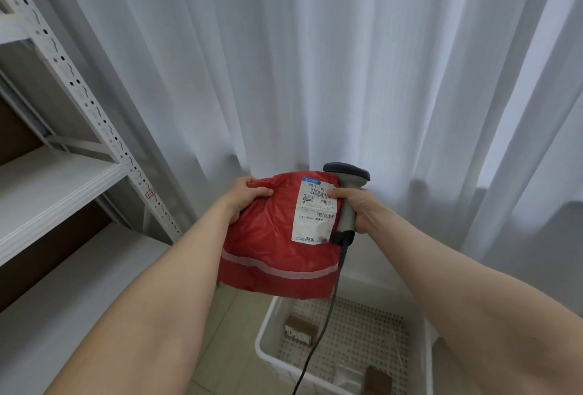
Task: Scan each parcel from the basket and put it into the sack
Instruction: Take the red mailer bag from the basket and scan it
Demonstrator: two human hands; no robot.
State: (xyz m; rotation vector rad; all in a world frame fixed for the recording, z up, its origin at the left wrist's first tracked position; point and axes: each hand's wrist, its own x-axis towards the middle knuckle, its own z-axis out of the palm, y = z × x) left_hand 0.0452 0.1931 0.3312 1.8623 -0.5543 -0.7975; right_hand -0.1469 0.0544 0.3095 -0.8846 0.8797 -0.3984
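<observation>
We hold the parcel (pixel 271 237), a red plastic bag, up in the air in front of us, above the far left corner of the basket (pixel 264 342). Our left hand (pixel 247 197) grips the parcel's top left corner, fingers curled over the edge and bunching the plastic. Our right hand (pixel 358 208) is clamped round the grip of the scanner (pixel 347 178), whose dark head sticks up just past the parcel's top right corner. That hand's thumb (pixel 339 194) reaches across and rests on the label (pixel 314 214). The white label sits in the parcel's upper right part, its barcodes facing us. A pale strip (pixel 277 267) runs across the parcel near its lower edge. The cable (pixel 325 322) drops from the scanner's butt, crosses the basket's left part and leaves the view at the bottom.

The basket is white with a perforated bottom and stands on the tiled floor (pixel 220 331). In it lie a brown box (pixel 301 330) near the left wall and a second box (pixel 377 379) at the near edge. A white curtain (pixel 315 47) hangs behind, and a white rack (pixel 79 88) stands to our left.
</observation>
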